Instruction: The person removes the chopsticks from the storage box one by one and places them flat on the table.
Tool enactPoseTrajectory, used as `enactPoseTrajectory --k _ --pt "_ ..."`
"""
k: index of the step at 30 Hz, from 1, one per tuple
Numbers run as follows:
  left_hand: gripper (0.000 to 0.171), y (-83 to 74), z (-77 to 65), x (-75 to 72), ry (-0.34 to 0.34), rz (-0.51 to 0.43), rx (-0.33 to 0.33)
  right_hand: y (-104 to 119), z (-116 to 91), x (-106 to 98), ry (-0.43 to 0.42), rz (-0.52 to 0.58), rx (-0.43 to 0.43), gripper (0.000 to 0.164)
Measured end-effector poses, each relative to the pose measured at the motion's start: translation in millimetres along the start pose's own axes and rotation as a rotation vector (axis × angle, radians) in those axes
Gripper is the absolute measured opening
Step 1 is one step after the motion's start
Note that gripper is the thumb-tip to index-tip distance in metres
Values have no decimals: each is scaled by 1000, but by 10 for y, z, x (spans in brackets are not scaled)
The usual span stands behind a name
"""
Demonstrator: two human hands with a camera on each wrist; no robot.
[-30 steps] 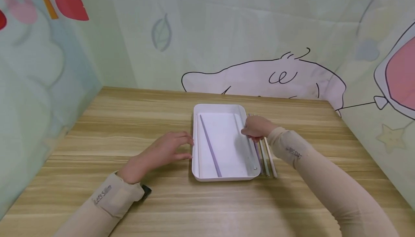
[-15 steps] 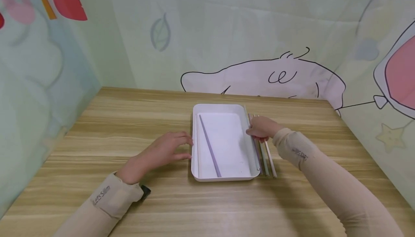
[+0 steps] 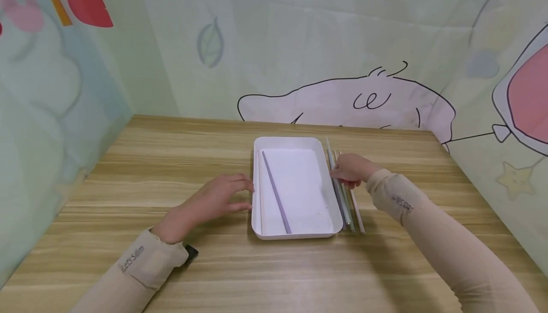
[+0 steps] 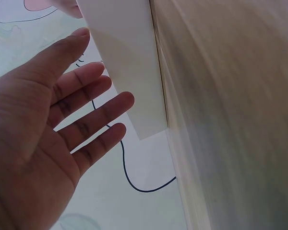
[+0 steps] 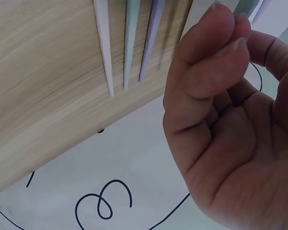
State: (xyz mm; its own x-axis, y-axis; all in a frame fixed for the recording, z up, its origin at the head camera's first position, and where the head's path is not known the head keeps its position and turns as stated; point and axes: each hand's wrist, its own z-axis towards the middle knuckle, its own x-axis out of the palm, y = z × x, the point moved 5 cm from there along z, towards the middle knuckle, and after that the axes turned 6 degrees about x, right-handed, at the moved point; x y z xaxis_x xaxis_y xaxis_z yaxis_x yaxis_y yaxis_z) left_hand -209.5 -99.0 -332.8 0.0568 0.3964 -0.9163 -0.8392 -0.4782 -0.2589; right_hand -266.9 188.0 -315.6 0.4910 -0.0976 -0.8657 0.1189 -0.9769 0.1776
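Chopsticks in pastel colours lie in and around a white rectangular tray (image 3: 295, 236), the centre of the clock as the head view sees it. Near three o'clock, the right hand (image 3: 352, 168) pinches a pale green chopstick (image 3: 347, 218) between thumb and curled fingers; its length runs from eleven toward five, just outside the tray wall. Under and beside it, on the wooden tabletop (image 3: 295, 275), lie a purple chopstick (image 5: 150, 43), a mint green chopstick (image 5: 130, 43) and a pale pink chopstick (image 5: 105, 52), the pink one farthest from the tray. Inside, a lavender chopstick (image 3: 278, 196) slants from eleven to five, while a cream chopstick (image 3: 261, 194) follows the nine o'clock wall. At nine, the left hand (image 3: 216, 198) has its fingers spread beside that wall; whether they touch it, I cannot tell.
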Motion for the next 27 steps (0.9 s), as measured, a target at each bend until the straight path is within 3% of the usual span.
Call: enactPoseTrajectory --k 12,27 --pt "29 20 1 6 -6 0 8 -105 -26 59 -15 25 -21 41" --pt "29 34 -9 11 -15 -7 18 -302 -51 154 6 56 17 38"
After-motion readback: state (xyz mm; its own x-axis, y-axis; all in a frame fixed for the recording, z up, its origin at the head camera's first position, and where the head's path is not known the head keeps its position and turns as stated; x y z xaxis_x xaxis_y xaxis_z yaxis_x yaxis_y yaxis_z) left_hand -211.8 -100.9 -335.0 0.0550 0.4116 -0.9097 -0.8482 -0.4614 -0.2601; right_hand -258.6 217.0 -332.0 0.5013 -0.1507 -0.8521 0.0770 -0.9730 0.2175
